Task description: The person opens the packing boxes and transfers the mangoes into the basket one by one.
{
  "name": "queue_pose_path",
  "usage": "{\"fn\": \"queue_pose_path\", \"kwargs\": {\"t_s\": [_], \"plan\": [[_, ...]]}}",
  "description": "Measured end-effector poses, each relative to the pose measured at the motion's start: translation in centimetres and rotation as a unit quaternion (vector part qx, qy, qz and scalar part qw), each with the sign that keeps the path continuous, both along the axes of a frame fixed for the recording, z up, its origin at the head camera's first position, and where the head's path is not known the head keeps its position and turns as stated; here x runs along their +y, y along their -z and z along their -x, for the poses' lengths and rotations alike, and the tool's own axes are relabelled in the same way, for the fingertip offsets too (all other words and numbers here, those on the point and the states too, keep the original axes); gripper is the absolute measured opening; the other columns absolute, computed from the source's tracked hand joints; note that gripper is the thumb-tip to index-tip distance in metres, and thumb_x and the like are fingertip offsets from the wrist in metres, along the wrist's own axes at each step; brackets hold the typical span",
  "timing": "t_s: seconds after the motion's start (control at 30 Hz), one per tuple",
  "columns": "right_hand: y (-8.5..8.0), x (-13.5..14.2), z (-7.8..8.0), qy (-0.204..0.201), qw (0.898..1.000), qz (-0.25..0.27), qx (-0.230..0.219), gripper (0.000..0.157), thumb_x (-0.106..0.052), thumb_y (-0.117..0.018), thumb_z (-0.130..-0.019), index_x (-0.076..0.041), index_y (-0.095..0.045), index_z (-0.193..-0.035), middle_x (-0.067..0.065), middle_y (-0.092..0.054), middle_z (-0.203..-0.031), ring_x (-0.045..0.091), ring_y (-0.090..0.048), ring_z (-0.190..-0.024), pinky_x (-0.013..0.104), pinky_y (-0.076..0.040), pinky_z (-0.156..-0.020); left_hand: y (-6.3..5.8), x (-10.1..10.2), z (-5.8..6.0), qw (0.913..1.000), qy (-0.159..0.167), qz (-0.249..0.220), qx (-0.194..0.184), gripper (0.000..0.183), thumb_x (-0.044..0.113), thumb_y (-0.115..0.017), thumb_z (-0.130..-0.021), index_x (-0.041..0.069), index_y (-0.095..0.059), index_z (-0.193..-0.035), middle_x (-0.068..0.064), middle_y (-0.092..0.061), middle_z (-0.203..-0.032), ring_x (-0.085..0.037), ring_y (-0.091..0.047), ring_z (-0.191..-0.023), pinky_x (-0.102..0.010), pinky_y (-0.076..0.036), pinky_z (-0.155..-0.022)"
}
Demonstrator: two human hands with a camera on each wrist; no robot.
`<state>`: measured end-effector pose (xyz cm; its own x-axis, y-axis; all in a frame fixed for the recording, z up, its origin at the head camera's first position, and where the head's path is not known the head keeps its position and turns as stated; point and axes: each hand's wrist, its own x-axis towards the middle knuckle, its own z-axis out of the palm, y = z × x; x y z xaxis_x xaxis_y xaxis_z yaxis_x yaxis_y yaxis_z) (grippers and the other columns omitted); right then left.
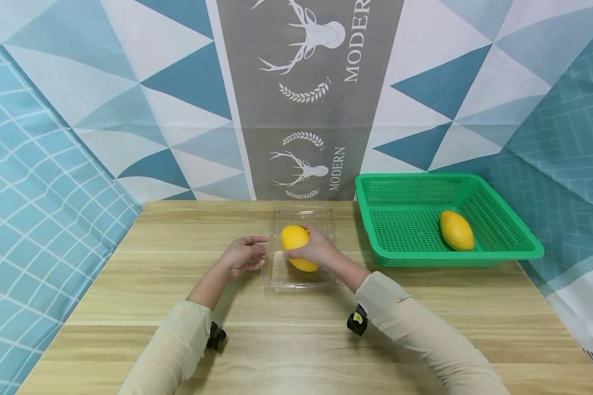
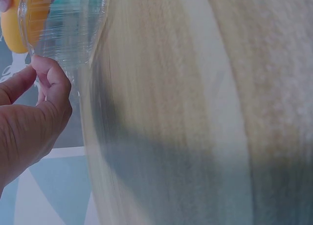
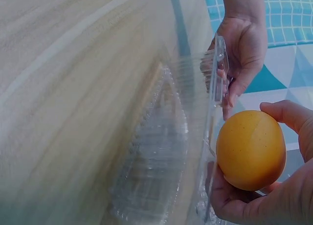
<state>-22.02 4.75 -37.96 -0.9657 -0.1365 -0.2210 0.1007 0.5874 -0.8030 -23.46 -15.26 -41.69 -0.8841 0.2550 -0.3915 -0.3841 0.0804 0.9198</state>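
Note:
A yellow mango [image 1: 295, 238] is gripped in my right hand [image 1: 317, 247], thumb on one side and fingers on the other. The hand holds it over a clear plastic container [image 1: 279, 281] on the table. In the right wrist view the mango [image 3: 250, 150] is close to the container's rim [image 3: 213, 102]. On the container's left side, my left hand [image 1: 247, 255] pinches the rim between thumb and forefinger. The left wrist view shows those fingertips [image 2: 41, 62] meeting at the clear edge.
A green plastic basket [image 1: 454, 255] stands at the back right with another mango [image 1: 457, 230] inside. Patterned cloth [image 1: 178, 99] hangs behind the wooden table [image 1: 296, 340] and along both sides.

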Motion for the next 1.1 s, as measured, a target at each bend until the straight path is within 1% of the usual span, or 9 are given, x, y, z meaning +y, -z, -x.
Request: {"fn": "queue_pose_path", "kwargs": {"t_s": [0.17,0.37,0.53,0.67,0.83,0.97,1.1], "plan": [[-0.4,0.4,0.1,0.001,1.0,0.015,0.001,0.082,-0.02,-0.076,-0.064,-0.014,-0.033,-0.133,0.01,-0.05,-0.117,0.025,-0.053,-0.095,0.035,-0.048,-0.078,0.0,-0.1,-0.1,1.0,0.008,0.002,0.001,0.048,0.01,-0.052,-0.087,0.001,-0.035,-0.131,-0.009,-0.049,-0.094,-0.01,-0.05,-0.067,-0.018,-0.048,-0.061],[-0.8,1.2,0.6,0.002,1.0,-0.007,0.016,0.084,-0.024,-0.077,-0.062,-0.011,-0.032,-0.133,0.011,-0.05,-0.118,0.025,-0.053,-0.096,0.036,-0.048,-0.079,0.0,-0.1,0.0,1.0,0.008,0.003,0.004,0.046,0.009,-0.05,-0.088,0.001,-0.036,-0.13,-0.01,-0.049,-0.097,-0.012,-0.05,-0.071,-0.018,-0.049,-0.061],[-1.2,1.9,0.9,0.003,1.0,0.006,0.013,0.083,-0.021,-0.077,-0.063,-0.013,-0.032,-0.132,0.01,-0.049,-0.117,0.026,-0.053,-0.098,0.037,-0.049,-0.08,0.0,-0.1,0.0,1.0,0.004,0.005,0.006,0.044,0.008,-0.049,-0.088,0.002,-0.037,-0.13,-0.011,-0.049,-0.098,-0.011,-0.051,-0.07,-0.019,-0.049,-0.061],[-1.5,2.3,1.1,0.003,1.0,0.012,0.018,0.081,-0.019,-0.077,-0.063,-0.013,-0.033,-0.131,0.011,-0.05,-0.117,0.026,-0.053,-0.099,0.037,-0.049,-0.081,0.0,-0.1,0.2,0.9999,0.011,0.004,0.008,0.044,0.007,-0.047,-0.089,0.002,-0.035,-0.131,-0.013,-0.049,-0.102,-0.01,-0.051,-0.07,-0.018,-0.048,-0.061],[-1.7,2.5,1.1,0.009,1.0,0.016,0.008,0.083,-0.02,-0.076,-0.063,-0.014,-0.031,-0.133,0.011,-0.048,-0.12,0.027,-0.052,-0.1,0.038,-0.049,-0.081,0.1,-0.1,0.2,0.9999,0.013,0.001,0.006,0.044,0.007,-0.046,-0.089,0.001,-0.034,-0.131,-0.013,-0.049,-0.102,-0.012,-0.051,-0.073,-0.018,-0.048,-0.062],[-1.9,2.8,1.2,0.015,1.0,0.016,0.003,0.084,-0.02,-0.076,-0.064,-0.014,-0.029,-0.134,0.011,-0.046,-0.122,0.028,-0.051,-0.102,0.039,-0.048,-0.083,0.1,-0.1,0.2,0.9999,0.013,0.003,0.006,0.044,0.007,-0.047,-0.089,0.001,-0.035,-0.131,-0.011,-0.049,-0.1,-0.012,-0.05,-0.074,-0.018,-0.048,-0.062],[-1.9,3.0,1.3,0.013,1.0,0.005,0.006,0.084,-0.022,-0.075,-0.065,-0.013,-0.029,-0.134,0.011,-0.046,-0.122,0.028,-0.051,-0.102,0.04,-0.048,-0.082,0.1,-0.1,0.1,0.9999,0.01,0.006,0.006,0.044,0.007,-0.048,-0.089,0.001,-0.035,-0.131,-0.011,-0.049,-0.101,-0.012,-0.051,-0.074,-0.018,-0.049,-0.061]]}}
